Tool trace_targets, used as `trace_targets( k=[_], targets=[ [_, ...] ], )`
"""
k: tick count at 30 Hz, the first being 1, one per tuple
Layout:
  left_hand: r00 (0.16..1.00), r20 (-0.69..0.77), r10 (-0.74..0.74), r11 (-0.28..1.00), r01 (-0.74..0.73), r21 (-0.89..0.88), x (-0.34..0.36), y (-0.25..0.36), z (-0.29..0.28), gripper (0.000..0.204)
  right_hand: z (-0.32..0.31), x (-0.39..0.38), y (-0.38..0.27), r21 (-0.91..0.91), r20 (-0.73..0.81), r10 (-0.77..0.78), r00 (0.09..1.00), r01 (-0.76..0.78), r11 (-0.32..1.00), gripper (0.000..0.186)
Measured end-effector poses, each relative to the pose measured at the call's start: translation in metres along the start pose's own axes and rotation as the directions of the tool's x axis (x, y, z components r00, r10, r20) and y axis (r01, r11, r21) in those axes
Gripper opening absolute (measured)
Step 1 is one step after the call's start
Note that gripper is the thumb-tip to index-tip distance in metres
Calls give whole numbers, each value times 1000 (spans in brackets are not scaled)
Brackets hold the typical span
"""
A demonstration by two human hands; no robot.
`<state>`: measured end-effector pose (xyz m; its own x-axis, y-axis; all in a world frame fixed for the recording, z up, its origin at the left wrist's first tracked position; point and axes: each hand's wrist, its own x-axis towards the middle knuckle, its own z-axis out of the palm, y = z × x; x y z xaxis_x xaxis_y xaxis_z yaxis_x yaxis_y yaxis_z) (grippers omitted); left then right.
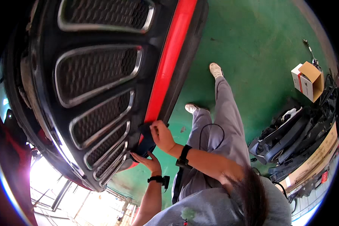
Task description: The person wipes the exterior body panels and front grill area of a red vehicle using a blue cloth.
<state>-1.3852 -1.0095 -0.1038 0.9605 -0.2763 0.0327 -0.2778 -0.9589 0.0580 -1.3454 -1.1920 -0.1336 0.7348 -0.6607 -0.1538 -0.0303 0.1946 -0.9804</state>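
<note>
Dark piece point(147, 141) across red strip's point(169, 64) near end | my right hand point(163, 136) pinches its top; left hand point(151, 164) at bottom edge, grip unclear | longer stretch uncovered; amount finished, can't tell

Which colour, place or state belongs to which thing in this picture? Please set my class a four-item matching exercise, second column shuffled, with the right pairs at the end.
Column one
1. Dark cloth
2. Long strip on the black grille panel
3. Cardboard box
4. Floor

Column two
A. Green
B. Touched by the left hand and the right hand
C. Open, toward the right of the view
D. Bright red

Right pairs: 1-B, 2-D, 3-C, 4-A
</note>
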Motion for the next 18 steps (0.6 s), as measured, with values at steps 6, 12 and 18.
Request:
trace_targets(
  k=[6, 12, 18],
  targets=[
    [986, 77, 148, 989, -148, 6, 88, 87, 5, 69, -62, 139, -24, 122, -341, 224, 913, -193, 974, 12],
    [911, 59, 409, 912, -407, -49, 161, 222, 32, 68, -136, 306, -56, 90, -579, 25, 815, 33, 995, 11],
    [868, 27, 495, 860, -485, -160, 283, 371, 41, 60, -229, 446, -62, -191, -458, -481, 748, 445, 875, 18]
  ],
)
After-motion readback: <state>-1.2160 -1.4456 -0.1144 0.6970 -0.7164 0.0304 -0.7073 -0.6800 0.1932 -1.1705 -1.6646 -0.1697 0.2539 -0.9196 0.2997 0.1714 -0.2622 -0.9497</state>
